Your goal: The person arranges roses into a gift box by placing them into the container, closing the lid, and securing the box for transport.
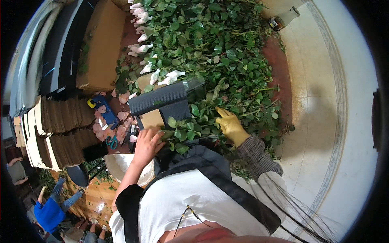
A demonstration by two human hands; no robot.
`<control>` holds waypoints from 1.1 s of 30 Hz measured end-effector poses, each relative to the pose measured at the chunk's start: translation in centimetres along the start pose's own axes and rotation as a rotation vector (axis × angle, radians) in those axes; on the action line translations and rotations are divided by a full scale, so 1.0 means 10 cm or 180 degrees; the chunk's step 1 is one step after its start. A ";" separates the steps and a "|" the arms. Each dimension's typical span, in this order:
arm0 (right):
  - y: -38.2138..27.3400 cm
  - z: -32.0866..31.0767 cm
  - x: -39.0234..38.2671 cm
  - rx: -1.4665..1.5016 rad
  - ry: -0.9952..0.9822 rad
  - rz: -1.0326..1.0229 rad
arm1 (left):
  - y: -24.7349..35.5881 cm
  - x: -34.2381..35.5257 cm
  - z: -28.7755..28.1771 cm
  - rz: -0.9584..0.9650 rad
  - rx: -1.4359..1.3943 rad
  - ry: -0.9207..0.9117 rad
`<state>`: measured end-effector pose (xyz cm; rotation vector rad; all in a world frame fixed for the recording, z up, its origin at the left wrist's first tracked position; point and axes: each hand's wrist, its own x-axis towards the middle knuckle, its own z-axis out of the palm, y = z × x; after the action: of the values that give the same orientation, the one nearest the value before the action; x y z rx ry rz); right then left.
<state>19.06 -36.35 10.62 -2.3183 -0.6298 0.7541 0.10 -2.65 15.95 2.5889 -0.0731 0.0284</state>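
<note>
My left hand, bare, lies with its fingers spread at the near edge of a brown cardboard piece. That piece rests on a black corrugated sheet, folded up along its far side. Leafy rose stems cross the sheet's near right part, beside my left fingertips. In a yellow glove, my right hand is curled on the stems to the right, its index finger reaching forward; leaves partly hide its grip. Beyond the sheet lie several roses whose heads are in white sleeves.
A deep pile of leafy stems covers the reddish table. Stacked cardboard, teal scissors, loose pink petals and a white bucket are at left. A bottle stands far right. Other people are lower left.
</note>
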 end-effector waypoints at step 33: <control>-0.46 -0.39 0.35 -0.1591 0.0626 -0.1890 | -0.22 -0.07 0.26 -0.0532 -0.1141 0.0170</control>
<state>22.97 -32.63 15.01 -2.3812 -1.4528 0.0908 -0.44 -2.12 12.59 2.2264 0.1457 0.0210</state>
